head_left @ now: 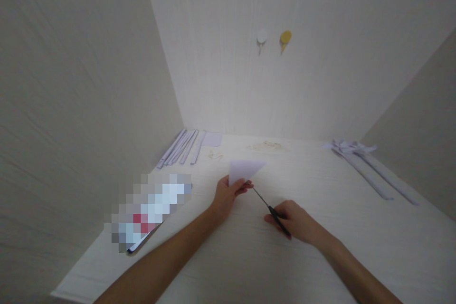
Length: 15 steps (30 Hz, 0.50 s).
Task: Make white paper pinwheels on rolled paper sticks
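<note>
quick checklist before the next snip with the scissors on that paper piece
1. Left hand holds the paper piece by its lower edge: ok.
2. Right hand grips the scissors by the black handles: ok.
3. Blade tips meet the paper's lower edge, close to the left fingers: not ok, little margin.
4. Blades open or closed: cannot tell, too thin to see.
5. Paper lifted off the table: ok.
6. Paper strips at the left and the folded strips at the right lie apart from the hands: ok.
</note>
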Tool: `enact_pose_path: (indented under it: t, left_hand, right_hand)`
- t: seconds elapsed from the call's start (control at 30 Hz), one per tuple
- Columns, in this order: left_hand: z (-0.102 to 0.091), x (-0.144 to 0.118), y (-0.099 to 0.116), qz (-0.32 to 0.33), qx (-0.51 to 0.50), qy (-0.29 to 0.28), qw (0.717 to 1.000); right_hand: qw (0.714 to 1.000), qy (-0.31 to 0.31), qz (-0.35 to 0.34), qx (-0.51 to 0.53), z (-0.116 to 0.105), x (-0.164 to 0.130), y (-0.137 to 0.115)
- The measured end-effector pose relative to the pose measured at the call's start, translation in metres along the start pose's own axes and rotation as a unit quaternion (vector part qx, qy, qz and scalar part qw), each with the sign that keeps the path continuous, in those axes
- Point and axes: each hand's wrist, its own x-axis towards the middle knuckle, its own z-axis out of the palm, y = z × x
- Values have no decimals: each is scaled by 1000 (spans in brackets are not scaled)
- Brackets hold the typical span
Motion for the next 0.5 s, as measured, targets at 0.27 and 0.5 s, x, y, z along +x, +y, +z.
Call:
enact_pose_path:
  t: [0.27, 0.5]
  left_hand:
    - [0, 0, 0, 4, -8, 7, 1000]
    - [-1, 4, 1, -7, -53, 59, 997]
  right_hand:
    - [1000, 1, 6, 14, 0, 0, 2]
    - [999, 2, -1, 38, -6, 0, 9]
